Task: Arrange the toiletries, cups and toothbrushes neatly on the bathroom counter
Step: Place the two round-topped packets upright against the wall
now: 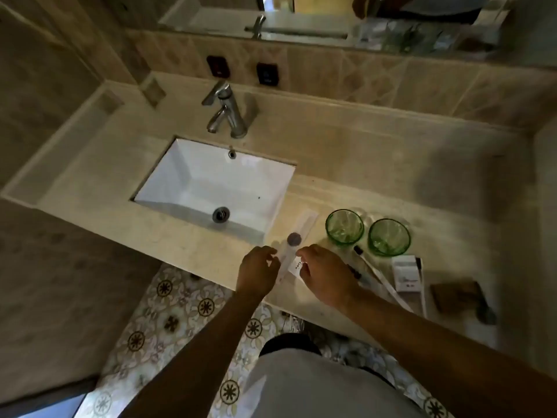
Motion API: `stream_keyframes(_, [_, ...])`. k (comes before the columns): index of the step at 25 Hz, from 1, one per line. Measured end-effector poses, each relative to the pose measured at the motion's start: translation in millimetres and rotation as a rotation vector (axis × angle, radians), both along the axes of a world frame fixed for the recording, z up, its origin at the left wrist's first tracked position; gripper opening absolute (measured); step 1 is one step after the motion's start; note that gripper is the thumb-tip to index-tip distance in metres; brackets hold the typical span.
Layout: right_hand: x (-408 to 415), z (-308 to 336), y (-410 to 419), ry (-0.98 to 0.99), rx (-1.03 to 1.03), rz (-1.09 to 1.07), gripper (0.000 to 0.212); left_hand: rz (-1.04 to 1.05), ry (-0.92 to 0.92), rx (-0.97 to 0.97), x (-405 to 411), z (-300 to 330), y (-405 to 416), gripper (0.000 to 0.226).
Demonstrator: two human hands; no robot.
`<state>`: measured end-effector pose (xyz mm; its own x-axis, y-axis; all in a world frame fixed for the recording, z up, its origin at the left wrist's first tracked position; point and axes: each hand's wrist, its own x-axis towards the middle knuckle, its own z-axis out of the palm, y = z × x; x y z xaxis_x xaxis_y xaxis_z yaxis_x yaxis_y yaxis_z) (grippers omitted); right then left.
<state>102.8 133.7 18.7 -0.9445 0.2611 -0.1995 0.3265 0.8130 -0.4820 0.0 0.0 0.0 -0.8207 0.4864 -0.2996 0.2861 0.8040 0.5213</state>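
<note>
A long clear-wrapped toothbrush packet (297,236) with a dark round sticker lies on the beige counter (376,176), right of the sink. My left hand (259,271) pinches its near end from the left. My right hand (325,274) holds the same near end at a white label. Two green glass cups (344,227) (389,237) stand side by side just right of the packet. Past my right wrist lie another wrapped toothbrush (388,286), a small dark-capped tube (358,250) and a white toiletry box (407,274).
The white rectangular sink (187,176) with a chrome tap (224,111) takes up the counter's left middle. A brown wooden item (455,295) and a dark object (485,312) sit at the counter's near right. A mirror (301,16) runs along the back wall.
</note>
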Motion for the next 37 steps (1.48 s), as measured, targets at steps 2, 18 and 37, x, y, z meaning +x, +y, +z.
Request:
stream_keyframes(2, [-23,-11,-3,-0.102,-0.023,-0.059,0.035,0.069,-0.064,0.027,-14,-10,3,0.028])
stream_keyframes(18, [-98,-38,-9,-0.275,-0.358,-0.837,0.058,-0.126,-0.163,0.014,-48,-49,27,0.013])
stream_keyframes(37, [-123,-17,2,-0.076,-0.576,-0.835,0.027,0.289,-0.952,0.427,-94,-26,3,0.019])
